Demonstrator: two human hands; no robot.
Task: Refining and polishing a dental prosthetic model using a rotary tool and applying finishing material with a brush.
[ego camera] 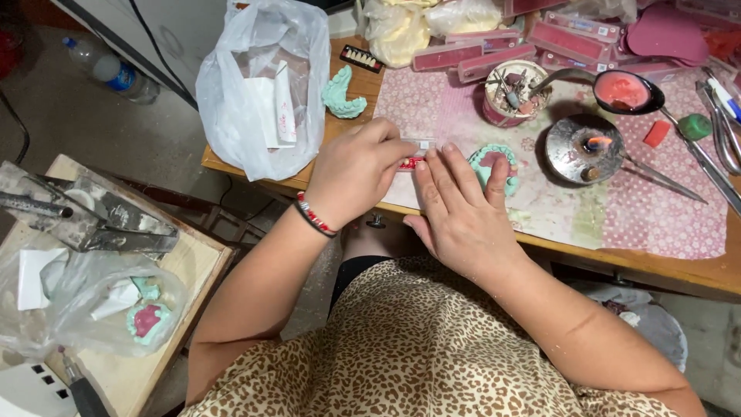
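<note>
My left hand [356, 179], with a red and black bracelet at the wrist, and my right hand [461, 207] meet over a narrow red strip with small white teeth [411, 163] near the front edge of the table. Both hands pinch or press this strip; a clear white piece [423, 144] shows just above it. Right beside my right fingers lies a green dental cast with pink wax [494, 161]. Part of the strip is hidden under my fingers.
A patterned pink cloth [656, 208] covers the wooden table [718, 270]. On it: a lit burner [588, 148], a spoon of pink wax [622, 91], a cup of tools [513, 93], pink trays [494, 54], a green cast [343, 96], a white plastic bag [262, 85]. A stool at left holds a bagged cast [145, 315].
</note>
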